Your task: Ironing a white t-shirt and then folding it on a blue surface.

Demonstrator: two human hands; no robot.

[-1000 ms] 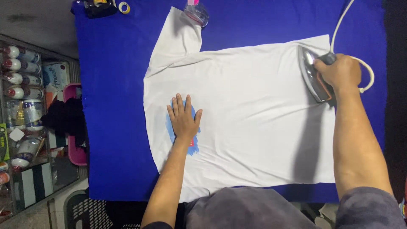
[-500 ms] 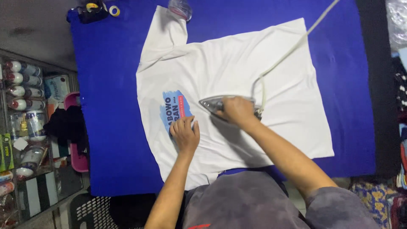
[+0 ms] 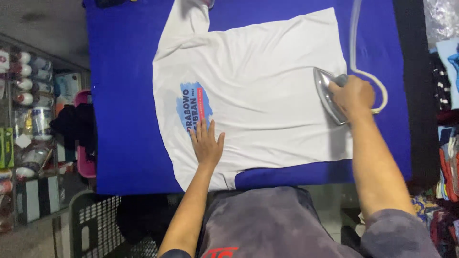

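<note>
Head view gives me the white T-shirt [image 3: 267,81] spread flat on the blue ironing surface [image 3: 119,119], its long axis running left to right across the frame: the collar end and blue printed patch [image 3: 193,106] lie toward the left, the hem toward the right, and one sleeve [image 3: 189,21] reaches up toward the far edge. I see the iron [image 3: 329,94] sitting at the shirt's right hem edge, its long axis running roughly near to far, soleplate down on the cloth. My right hand [image 3: 355,96] is wrapped tight around the iron's handle. A pale cord [image 3: 355,43] loops from behind that hand and climbs off the top of the frame. My left hand [image 3: 206,142] lies palm down on the shirt with fingers spread, fingertips touching the lower edge of the printed patch. Beyond the blue surface, shelves of bottles and jars [image 3: 26,95] stand on the left, and stacked folded clothes [image 3: 447,143] on the right.
</note>
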